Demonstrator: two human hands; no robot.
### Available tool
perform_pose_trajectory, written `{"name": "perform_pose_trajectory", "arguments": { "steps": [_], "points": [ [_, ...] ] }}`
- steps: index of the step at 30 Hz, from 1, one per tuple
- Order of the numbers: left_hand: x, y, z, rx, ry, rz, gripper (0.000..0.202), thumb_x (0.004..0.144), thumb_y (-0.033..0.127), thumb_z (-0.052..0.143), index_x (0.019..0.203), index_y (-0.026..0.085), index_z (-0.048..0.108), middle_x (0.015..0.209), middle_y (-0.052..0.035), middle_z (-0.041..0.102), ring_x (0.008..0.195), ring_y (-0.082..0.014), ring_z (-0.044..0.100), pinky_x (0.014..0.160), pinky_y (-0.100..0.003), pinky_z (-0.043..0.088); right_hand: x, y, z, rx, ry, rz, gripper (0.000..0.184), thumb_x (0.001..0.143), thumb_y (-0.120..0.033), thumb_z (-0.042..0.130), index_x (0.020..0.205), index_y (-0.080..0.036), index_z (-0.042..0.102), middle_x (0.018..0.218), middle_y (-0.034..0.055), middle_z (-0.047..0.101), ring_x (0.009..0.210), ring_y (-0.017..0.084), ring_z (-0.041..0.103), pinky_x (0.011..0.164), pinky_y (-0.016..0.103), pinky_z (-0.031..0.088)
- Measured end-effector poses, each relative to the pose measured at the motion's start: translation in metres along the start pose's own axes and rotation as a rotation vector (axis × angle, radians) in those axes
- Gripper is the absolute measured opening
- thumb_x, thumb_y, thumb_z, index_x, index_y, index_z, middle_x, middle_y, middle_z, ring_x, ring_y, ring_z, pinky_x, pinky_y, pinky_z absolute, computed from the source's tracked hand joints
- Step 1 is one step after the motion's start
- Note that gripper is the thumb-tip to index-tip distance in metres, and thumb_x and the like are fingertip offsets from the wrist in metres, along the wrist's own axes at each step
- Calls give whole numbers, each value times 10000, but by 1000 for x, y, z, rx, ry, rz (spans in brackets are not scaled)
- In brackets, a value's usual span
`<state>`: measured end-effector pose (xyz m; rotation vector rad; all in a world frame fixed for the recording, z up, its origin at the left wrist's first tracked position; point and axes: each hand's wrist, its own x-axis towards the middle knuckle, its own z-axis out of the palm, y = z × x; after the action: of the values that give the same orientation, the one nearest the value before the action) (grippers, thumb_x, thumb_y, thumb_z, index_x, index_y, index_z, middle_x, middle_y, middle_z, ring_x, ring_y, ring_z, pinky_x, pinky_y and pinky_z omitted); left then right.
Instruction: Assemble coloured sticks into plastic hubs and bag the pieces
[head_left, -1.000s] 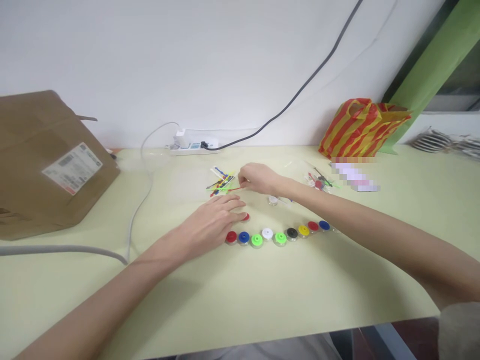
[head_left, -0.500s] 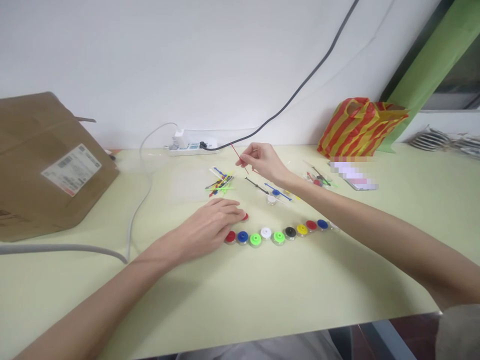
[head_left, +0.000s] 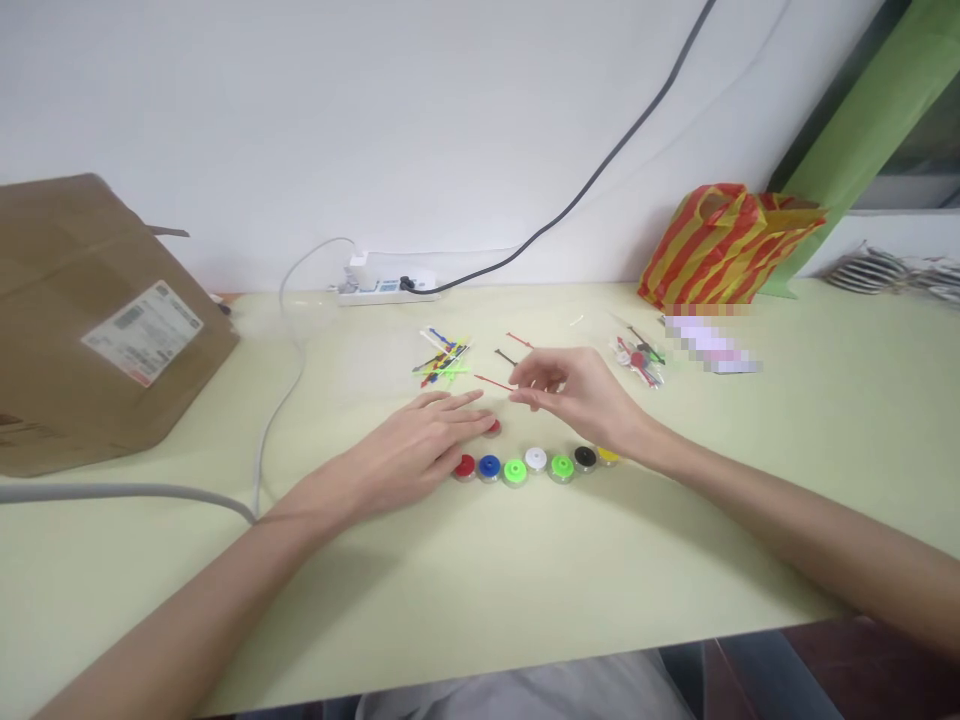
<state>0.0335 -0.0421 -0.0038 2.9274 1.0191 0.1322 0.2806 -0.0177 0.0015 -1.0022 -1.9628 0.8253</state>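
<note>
Bearings by clock face, 12 toward the wall. Left hand point(head_left: 409, 450): palm down, fingers spread low over the pale green table point(head_left: 525, 590). A red-capped disc point(head_left: 492, 428) lies at its 3 o'clock, just off the fingertips; contact cannot be confirmed. Right hand point(head_left: 577, 395): raised, fingers loosely curled and parted, thumb apart from forefinger, no pinch visible.

A thin red stick point(head_left: 495, 381) lies at the right hand's 9 o'clock, one end just beside the fingertips; whether it touches them cannot be told. A second red stick point(head_left: 519, 340) and a dark stick point(head_left: 506, 356) lie near 10 o'clock. A heap of coloured sticks point(head_left: 442, 362) sits farther out at about 9. A curved row of coloured discs point(head_left: 514, 472) on clear bases runs from 6 to 8 o'clock.

Handling note: sticks this thin are best taken between thumb and forefinger pads, with the hand kept clear of the discs.

Also present: a clear bag of small parts point(head_left: 639, 362) at 2 o'clock, a power strip point(head_left: 382, 291), a cardboard carton point(head_left: 97, 320) and a striped plastic bag point(head_left: 724, 245).
</note>
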Motion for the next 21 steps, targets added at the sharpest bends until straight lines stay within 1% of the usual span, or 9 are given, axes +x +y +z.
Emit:
{"name": "perform_pose_trajectory", "arguments": {
  "steps": [3,5,6,7,9,11,13,17,21],
  "points": [
    [1,-2,-1,29,95,0,416,979,123,394,1308,236,623,1434,-8,607,1408,-219,458,1135,-406,343,-1,7,0,-92,14,-38,73,868,-229,723,819,-175,718,796,27,736,674,139,639,651,282,485],
    [1,-4,-2,36,209,-50,351,962,105,380,1122,208,675,1283,-36,685,1293,-232,545,1061,-412,402,4,10,2,-108,-11,-86,59,866,-203,723,814,-178,731,799,20,740,717,140,644,688,280,477],
    [1,-4,-3,31,274,-93,320,960,109,374,1044,196,671,1185,-50,709,1205,-235,589,1003,-409,434,7,12,3,-105,-33,-104,50,864,-193,724,818,-179,736,799,16,740,724,138,644,694,276,473],
    [1,-5,-4,19,334,-140,288,966,125,375,1004,189,654,1100,-59,715,1111,-234,618,942,-400,457,10,13,4,-98,-63,-117,44,862,-182,722,822,-179,740,795,11,739,723,134,643,693,272,469],
    [2,-5,-5,-14,406,-204,230,992,185,398,1047,183,621,1047,-63,700,992,-224,630,865,-381,471,15,15,9,-82,-131,-133,51,858,-156,710,828,-177,745,783,3,734,719,127,639,684,261,461],
    [3,-4,-4,-45,393,-197,226,1013,248,432,1156,188,598,1101,-64,690,997,-221,626,868,-373,471,19,16,14,-59,-191,-132,72,857,-133,690,843,-176,747,781,1,733,726,126,643,673,254,454],
    [5,-3,-3,-70,332,-157,244,1025,282,451,1193,206,609,1098,-58,691,1002,-220,618,870,-367,470,21,18,18,-39,-234,-118,84,856,-132,679,854,-179,748,785,2,738,738,132,652,668,254,449],
    [7,-6,0,-148,242,-164,251,1019,251,465,1153,255,677,965,-43,664,959,-210,583,792,-323,473,21,20,20,14,-282,-77,74,868,-178,681,852,-185,753,777,4,748,732,137,653,671,263,442],
    [6,-9,0,-179,223,-136,286,1024,204,440,1106,252,710,905,-37,655,900,-200,536,771,-313,456,20,24,16,20,-273,-79,60,856,-223,720,836,-184,762,783,2,740,722,126,628,662,256,428]
  ]
}}
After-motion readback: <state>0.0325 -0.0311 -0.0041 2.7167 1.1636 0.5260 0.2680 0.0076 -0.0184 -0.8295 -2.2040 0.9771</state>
